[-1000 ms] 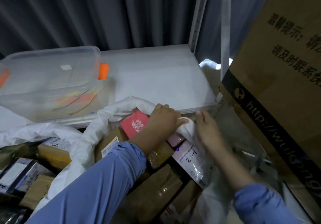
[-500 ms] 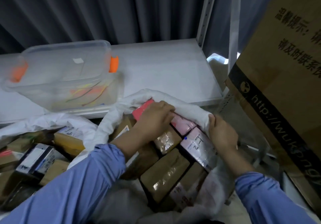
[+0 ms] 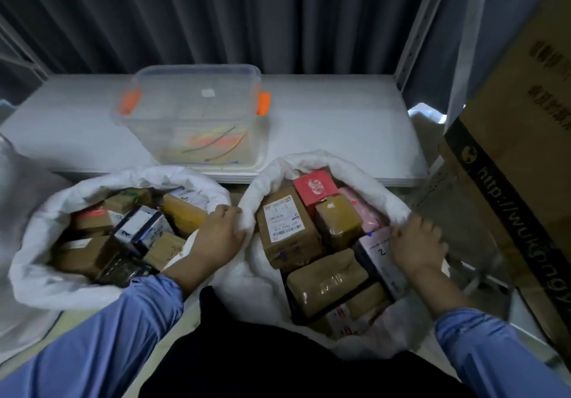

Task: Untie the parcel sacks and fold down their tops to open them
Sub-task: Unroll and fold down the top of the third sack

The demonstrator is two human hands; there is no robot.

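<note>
Head view: both sacks in frame look untied, mouths open, parcels exposed. Left sack (image 3: 40, 280) has its top rolled down all round, so I'd call it done. Right sack (image 3: 349, 165) sits on the floor just beside it, rim turned down at the far side. Its near edge looks bunched, so probably some folding left. Left hand (image 3: 216, 237) has fingers curled over its left rim, right hand (image 3: 417, 246) has fingers curled, pinching the right rim. The mouth lies between the two hands.
</note>
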